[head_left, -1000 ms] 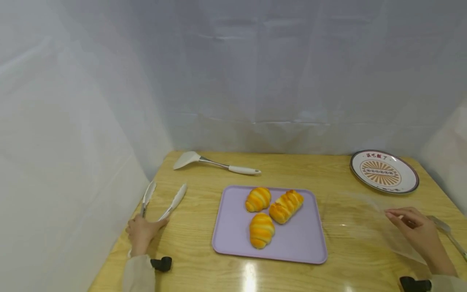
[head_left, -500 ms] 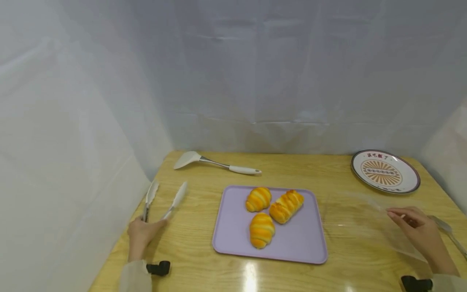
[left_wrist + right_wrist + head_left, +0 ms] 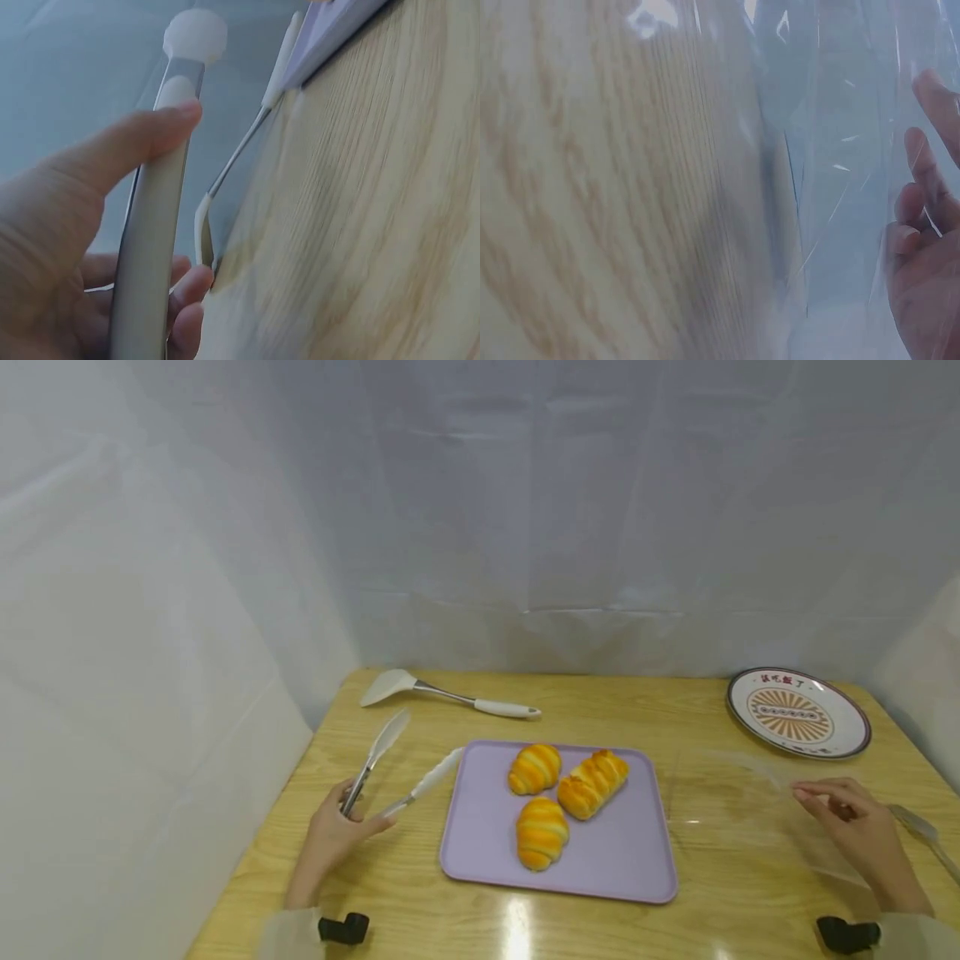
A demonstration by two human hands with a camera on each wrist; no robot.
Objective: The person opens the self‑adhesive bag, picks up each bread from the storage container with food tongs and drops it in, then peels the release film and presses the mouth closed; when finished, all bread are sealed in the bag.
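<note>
My left hand (image 3: pixel 337 835) grips a pair of tongs (image 3: pixel 146 232) with white scalloped tips, its thumb along one arm and the fingers on the other. The tongs are spread, one tip near the left edge of a lilac tray (image 3: pixel 480 856). Two striped croissant-shaped rolls (image 3: pixel 535 768) and a braided loaf (image 3: pixel 592 783) lie on that tray. At the right, my right hand (image 3: pixel 858 827) pinches a clear plastic bag (image 3: pixel 731 797) between thumb and fingers. The bag reaches leftward to the tray's right side. Through its film, the right wrist view shows the fingers.
A white-headed spatula (image 3: pixel 386 687) with a white handle lies at the back left. An oval plate (image 3: pixel 798 714) with red characters stands at the back right. A fork-like utensil (image 3: pixel 922 827) lies beyond my right hand. White sheeting (image 3: pixel 525 527) hangs behind and beside the table.
My left hand has lifted the tongs from the left edge and carried them rightward toward the tray. The right hand and the bag stay nearly where they were.
</note>
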